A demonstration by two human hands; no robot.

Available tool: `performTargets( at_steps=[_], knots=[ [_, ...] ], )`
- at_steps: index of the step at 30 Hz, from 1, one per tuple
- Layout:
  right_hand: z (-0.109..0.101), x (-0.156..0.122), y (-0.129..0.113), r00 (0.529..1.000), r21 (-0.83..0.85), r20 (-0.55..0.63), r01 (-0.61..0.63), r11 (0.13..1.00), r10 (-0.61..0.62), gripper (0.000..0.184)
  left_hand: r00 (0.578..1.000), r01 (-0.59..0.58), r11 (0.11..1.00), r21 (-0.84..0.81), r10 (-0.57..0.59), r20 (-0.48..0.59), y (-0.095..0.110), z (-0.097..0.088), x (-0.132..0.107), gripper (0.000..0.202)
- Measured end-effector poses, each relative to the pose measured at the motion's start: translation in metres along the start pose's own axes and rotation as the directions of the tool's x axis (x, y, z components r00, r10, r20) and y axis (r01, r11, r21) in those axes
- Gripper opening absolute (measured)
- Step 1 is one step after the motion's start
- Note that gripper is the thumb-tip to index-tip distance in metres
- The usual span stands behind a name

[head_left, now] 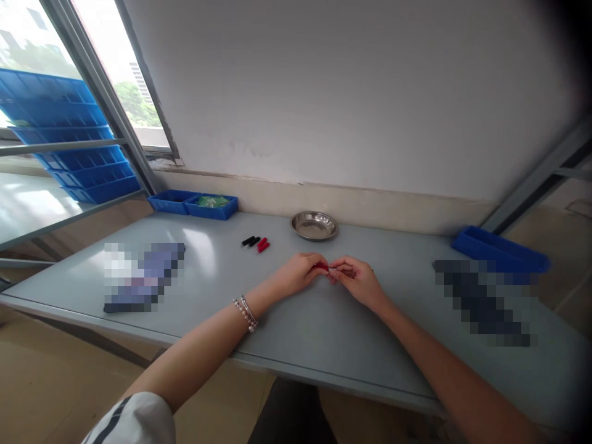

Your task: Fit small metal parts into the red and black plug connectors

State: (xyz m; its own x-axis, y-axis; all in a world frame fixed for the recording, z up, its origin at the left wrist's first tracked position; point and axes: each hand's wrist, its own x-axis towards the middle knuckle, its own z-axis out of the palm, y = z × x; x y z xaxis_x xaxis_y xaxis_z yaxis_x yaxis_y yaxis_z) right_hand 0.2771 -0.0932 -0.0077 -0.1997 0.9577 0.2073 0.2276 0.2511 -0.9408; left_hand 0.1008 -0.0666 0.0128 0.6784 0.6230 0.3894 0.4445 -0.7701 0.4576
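Over the middle of the table, my left hand (303, 271) is closed with its fingertips pinching a small red piece (322, 266). My right hand (358, 279) meets it from the right, thumb and fingers closed around a thin silvery metal piece (333, 269) that touches or joins the red one. Whether the two are a single part I cannot tell. Fingers partly cover both. To the left of my hands lie two small black cylindrical pieces (251, 242) and two matching red cylindrical pieces (263, 245), side by side on the tabletop.
A round steel dish (314, 237) stands behind my hands on the grey table (296, 364). Blue bins (213, 214) sit at the back left, one with green-and-white contents. Another blue bin (499, 250) is at right. Blurred-out items lie at both sides. Stacked blue crates (87, 157) occupy the left shelf.
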Motion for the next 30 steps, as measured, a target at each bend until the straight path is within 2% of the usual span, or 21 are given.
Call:
performTargets(
  at_steps=[6, 10, 17, 26, 30],
  knots=[
    [0.0005, 0.0002, 0.0009, 1.000, 0.001, -0.001, -0.011, 1.000, 0.011, 0.012, 0.999, 0.041, 0.998, 0.057, -0.041, -0.007, 0.0005, 0.0000, -0.0002, 0.021],
    [0.0012, -0.0006, 0.0004, 1.000, -0.006, 0.006, -0.005, 1.000, 0.005, 0.012, 0.998, 0.055, 0.998, 0.032, -0.055, -0.011, -0.0002, 0.0004, -0.0003, 0.021],
    [0.0009, -0.0002, 0.0016, 1.000, -0.029, -0.022, 0.013, 0.999, -0.014, 0.012, 0.998, 0.052, 0.998, 0.028, -0.053, 0.035, -0.0004, 0.0002, -0.0002, 0.021],
    [-0.0009, -0.0016, -0.0002, 0.997, -0.185, -0.021, 0.063, 0.981, -0.068, 0.010, 0.995, 0.062, 0.996, 0.064, -0.067, 0.076, 0.0024, -0.0005, 0.0005, 0.020],
    [-0.0005, -0.0024, -0.0001, 0.998, -0.186, -0.029, 0.046, 0.981, -0.052, 0.011, 0.996, 0.069, 0.996, 0.063, -0.073, 0.059, 0.0039, -0.0009, 0.0005, 0.021]
  ],
)
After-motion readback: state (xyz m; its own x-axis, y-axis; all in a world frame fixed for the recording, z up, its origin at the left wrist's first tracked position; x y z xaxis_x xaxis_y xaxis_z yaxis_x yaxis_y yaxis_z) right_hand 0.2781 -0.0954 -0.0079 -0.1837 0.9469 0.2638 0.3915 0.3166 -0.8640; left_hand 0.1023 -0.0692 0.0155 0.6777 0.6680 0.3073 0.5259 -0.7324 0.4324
